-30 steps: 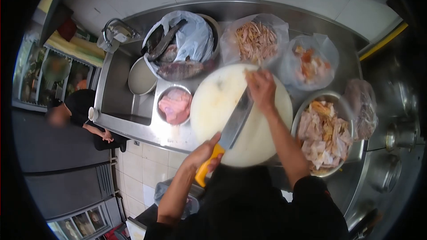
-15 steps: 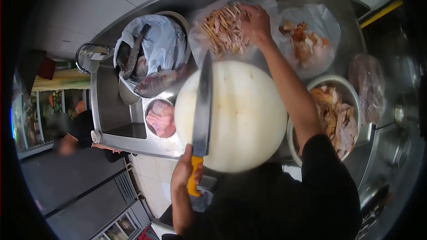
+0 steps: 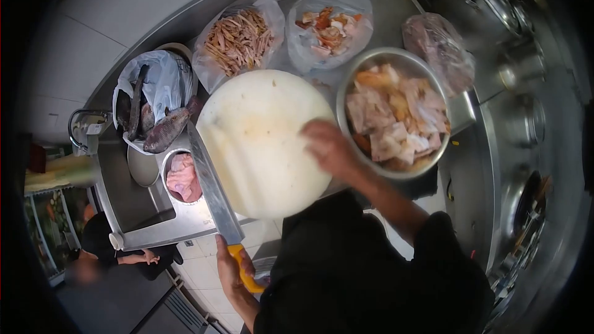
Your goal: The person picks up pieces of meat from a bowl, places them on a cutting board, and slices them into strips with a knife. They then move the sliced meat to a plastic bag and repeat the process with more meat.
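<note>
My left hand point(image 3: 232, 269) is wrapped round the yellow handle of a large knife point(image 3: 213, 182). The long blade points away from me along the left edge of a round white cutting board point(image 3: 266, 148). Over the board's right side is my right hand point(image 3: 325, 148), its fingers smeared by motion; nothing can be made out in it. Just right of that hand stands a metal bowl point(image 3: 340, 108) holding pale, flat pieces of meat point(image 3: 396, 117). Beyond the board lie a plastic bag of thin cut strips point(image 3: 238, 40) and another with orange and white pieces point(image 3: 331, 31).
Left of the board, a round container holds raw pink meat point(image 3: 184, 176). Dark fish point(image 3: 167, 130) lie in a plastic bag beside the sink point(image 3: 145, 210). A wrapped bundle point(image 3: 436, 49) sits behind the bowl. Another person point(image 3: 114, 244) is at the lower left.
My right hand has left the bag of strips and come back over the board's right side. The view has shifted, bringing the bowl nearer the middle. The knife stays in my left hand.
</note>
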`<state>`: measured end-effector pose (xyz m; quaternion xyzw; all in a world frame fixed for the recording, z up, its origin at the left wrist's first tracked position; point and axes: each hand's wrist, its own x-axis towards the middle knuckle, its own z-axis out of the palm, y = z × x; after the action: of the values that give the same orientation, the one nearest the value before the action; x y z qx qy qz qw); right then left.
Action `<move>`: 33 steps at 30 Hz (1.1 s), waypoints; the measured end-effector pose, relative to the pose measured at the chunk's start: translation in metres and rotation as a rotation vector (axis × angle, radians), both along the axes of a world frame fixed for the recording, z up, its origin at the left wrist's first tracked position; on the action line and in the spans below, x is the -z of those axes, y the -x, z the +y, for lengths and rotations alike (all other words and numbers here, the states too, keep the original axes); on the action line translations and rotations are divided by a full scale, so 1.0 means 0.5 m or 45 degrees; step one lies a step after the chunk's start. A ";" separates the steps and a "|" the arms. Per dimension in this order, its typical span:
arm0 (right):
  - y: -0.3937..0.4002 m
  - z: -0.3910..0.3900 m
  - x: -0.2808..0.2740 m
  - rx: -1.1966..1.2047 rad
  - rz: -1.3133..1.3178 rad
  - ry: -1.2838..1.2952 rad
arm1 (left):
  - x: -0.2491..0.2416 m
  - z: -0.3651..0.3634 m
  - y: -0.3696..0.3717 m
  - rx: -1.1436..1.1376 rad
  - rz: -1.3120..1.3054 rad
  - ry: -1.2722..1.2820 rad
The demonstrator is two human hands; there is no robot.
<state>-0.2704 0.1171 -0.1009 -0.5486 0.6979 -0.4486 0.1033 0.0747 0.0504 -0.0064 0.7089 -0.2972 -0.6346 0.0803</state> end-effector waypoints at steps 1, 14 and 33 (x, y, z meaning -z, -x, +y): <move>0.027 0.033 -0.017 0.187 0.109 -0.044 | 0.005 0.009 -0.018 0.016 0.019 0.009; 0.140 0.396 -0.094 0.661 0.346 -0.556 | 0.045 0.125 -0.126 0.140 0.061 0.026; 0.249 0.396 -0.052 0.592 0.177 -0.725 | 0.046 0.219 -0.124 0.100 0.165 0.103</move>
<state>-0.3950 0.3149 -0.0747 -0.3539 0.9060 -0.2098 0.0992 0.1368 0.1598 -0.0294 0.6504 -0.3442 -0.6692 0.1031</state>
